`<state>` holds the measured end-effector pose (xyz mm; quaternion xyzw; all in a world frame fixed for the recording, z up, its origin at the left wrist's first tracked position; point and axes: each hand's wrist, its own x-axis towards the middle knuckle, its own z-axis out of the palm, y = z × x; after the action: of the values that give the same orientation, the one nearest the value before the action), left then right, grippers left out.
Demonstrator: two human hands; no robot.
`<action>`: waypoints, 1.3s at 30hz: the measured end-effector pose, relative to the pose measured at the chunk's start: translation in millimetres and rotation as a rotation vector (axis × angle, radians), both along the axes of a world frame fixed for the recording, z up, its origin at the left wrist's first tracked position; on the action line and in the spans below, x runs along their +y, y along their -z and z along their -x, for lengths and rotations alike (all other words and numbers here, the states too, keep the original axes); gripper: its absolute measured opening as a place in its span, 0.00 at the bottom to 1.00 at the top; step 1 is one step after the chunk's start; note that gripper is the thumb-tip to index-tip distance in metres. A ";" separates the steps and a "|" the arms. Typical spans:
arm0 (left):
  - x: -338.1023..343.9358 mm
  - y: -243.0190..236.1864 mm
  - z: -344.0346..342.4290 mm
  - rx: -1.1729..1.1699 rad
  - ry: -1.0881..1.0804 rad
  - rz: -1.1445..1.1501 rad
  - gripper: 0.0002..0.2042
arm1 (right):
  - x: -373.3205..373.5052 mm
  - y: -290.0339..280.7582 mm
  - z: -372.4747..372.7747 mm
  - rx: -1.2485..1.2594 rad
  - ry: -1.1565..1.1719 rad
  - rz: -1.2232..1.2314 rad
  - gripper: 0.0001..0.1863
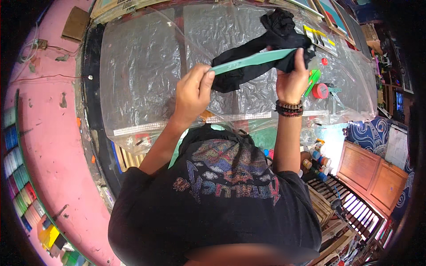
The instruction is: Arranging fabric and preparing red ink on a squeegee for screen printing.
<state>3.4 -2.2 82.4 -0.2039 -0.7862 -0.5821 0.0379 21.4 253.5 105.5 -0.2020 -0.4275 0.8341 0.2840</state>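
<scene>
Jars (320, 158), half-past three: contents not showing. Pale-green strip (254, 60), one o'clock: long axis pointing half-past eight to half-past two. Left hand (194, 91) is pinching one end; right hand (291, 85) is clasping black cloth (248, 45) at the other, fingers partly hidden.

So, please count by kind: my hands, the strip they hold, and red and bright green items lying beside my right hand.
Hands: 2 (left hand, right hand)
Pale green strip: 1
Red: 2 (roll, disc)
Bright green item: 1
Total: 6
</scene>
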 end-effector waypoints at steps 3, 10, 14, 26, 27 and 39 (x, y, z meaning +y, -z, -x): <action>-4.9 1.2 4.1 0.400 -0.099 0.014 0.05 | 30.6 -17.3 -4.1 0.181 0.039 0.018 0.20; -15.2 -1.6 15.0 0.689 -0.103 0.109 0.10 | 9.6 -17.1 -21.3 -0.154 -0.214 -0.025 0.22; -7.1 7.0 14.0 0.808 -0.006 0.094 0.16 | -10.4 -6.2 -27.6 0.268 -0.504 0.197 0.28; -7.7 13.9 -8.8 0.000 0.320 -0.158 0.11 | 0.4 -9.2 -28.3 0.005 -0.261 -0.043 0.12; -8.7 13.3 -7.4 -0.020 0.394 -0.130 0.13 | 0.8 -9.7 -28.2 -0.005 -0.256 -0.065 0.12; 13.1 20.2 -6.9 -0.458 0.404 -0.069 0.18 | -68.5 12.6 -26.1 -0.136 -0.227 -0.357 0.10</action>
<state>10.3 10.9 62.2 -0.2182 -0.6975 -0.6351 -0.2499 47.5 185.0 92.9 -0.1548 -0.6067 0.7562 0.1902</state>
